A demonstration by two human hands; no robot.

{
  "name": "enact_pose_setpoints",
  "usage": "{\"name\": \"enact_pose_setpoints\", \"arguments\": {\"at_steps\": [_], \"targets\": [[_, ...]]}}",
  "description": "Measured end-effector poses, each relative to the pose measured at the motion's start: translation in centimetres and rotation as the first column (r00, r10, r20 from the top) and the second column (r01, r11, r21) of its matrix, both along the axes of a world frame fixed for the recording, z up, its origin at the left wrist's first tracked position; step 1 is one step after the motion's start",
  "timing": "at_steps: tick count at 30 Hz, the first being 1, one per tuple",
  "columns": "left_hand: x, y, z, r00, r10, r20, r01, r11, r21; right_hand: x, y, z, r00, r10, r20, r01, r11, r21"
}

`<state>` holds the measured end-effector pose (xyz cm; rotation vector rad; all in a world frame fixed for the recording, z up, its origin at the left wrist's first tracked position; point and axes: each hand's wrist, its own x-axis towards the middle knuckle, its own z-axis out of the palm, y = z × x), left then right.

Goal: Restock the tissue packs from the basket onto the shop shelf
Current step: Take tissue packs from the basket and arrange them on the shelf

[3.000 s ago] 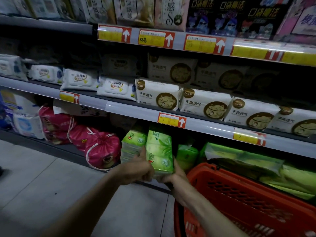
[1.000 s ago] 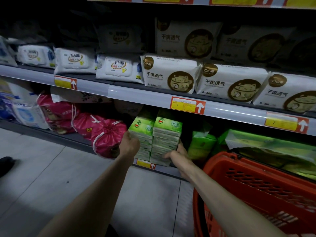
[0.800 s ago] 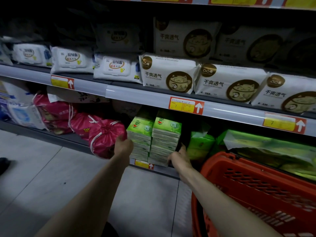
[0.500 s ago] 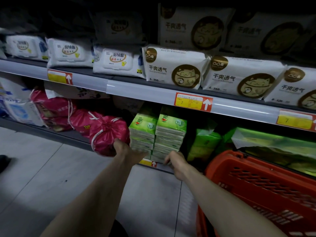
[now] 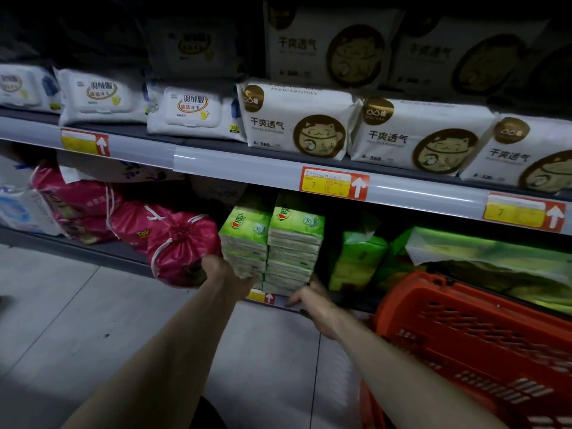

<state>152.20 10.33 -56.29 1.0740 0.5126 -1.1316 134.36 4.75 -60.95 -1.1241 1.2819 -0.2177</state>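
On the bottom shelf stood two green tissue packs side by side. The left hand pressed their left side, and the right hand lay open at their base (neither gripped). Whether the red basket held more, I could not tell.

Both hands extended, fingers loose.

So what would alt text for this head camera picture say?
Two bare hands, left hand and right hand, steady two stacks of green tissue packs on a shop's bottom shelf, between pink drawstring bags and a red basket.
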Motion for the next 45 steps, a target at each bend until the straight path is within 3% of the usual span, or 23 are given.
{"name": "enact_pose_setpoints", "arguments": {"at_steps": [2, 3, 5, 7, 10, 12, 13, 18, 24, 29, 35, 42, 45], "targets": [[-1.3, 0.4, 0.2, 0.993, -0.12, 0.019, 0.117, 0.989, 0.095, -1.0, 0.3, 0.1, 0.999, -0.046, -0.007, 0.046, 0.999, 0.006], [-2.1, 0.6, 0.5, 0.964, -0.256, 0.068, 0.245, 0.96, 0.137, -1.6, 0.2, -0.1, 0.997, -0.08, -0.005, 0.08, 0.997, 0.01], [-4.3, 0.8, 1.6, 0.858, -0.498, 0.125, 0.467, 0.858, 0.213, -3.0, 0.2, 0.3, 0.993, -0.119, 0.005, 0.119, 0.993, 0.004], [-6.1, 0.5, 2.0, 0.792, -0.605, 0.081, 0.567, 0.778, 0.272, -4.8, -0.1, 0.9, 0.984, -0.176, 0.007, 0.176, 0.984, -0.018], [-9.1, -0.3, 3.0, 0.605, -0.783, 0.145, 0.727, 0.618, 0.298, -8.0, -0.6, 1.4, 0.964, -0.266, -0.007, 0.265, 0.963, -0.043], [-11.2, -1.3, 3.4, 0.434, -0.879, 0.198, 0.815, 0.476, 0.329, -10.1, -0.8, 2.4, 0.954, -0.299, -0.013, 0.297, 0.952, -0.069], [-12.2, -1.9, 3.6, 0.396, -0.889, 0.229, 0.826, 0.454, 0.336, -11.1, -0.8, 2.9, 0.953, -0.301, -0.011, 0.299, 0.95, -0.092], [-15.6, -5.6, 3.2, 0.402, -0.792, 0.46, 0.714, 0.586, 0.384, -14.4, -3.0, 4.3, 0.983, -0.184, -0.022, 0.176, 0.965, -0.195], [-18.2, -8.3, 3.0, 0.399, -0.722, 0.565, 0.606, 0.67, 0.429, -13.5, -5.6, 3.8, 0.99, -0.141, -0.02, 0.136, 0.979, -0.151], [-17.3, -10.4, -0.6, 0.331, -0.761, 0.558, 0.574, 0.632, 0.521, -12.9, -5.7, 3.3, 0.982, -0.187, -0.025, 0.182, 0.974, -0.133], [-17.2, -10.4, -1.5, 0.266, -0.768, 0.582, 0.536, 0.62, 0.573, -12.3, -5.4, 1.9, 0.993, -0.101, 0.057, 0.11, 0.978, -0.176], [-16.7, -8.4, 2.1, 0.305, -0.787, 0.536, 0.534, 0.608, 0.588, -12.1, -4.0, 2.7, 0.999, 0.021, 0.028, -0.016, 0.987, -0.16], [-16.8, -8.5, 2.1, 0.393, -0.757, 0.522, 0.583, 0.644, 0.496, -13.1, -4.3, 2.1, 0.999, -0.029, 0.015, 0.031, 0.984, -0.177]]}}
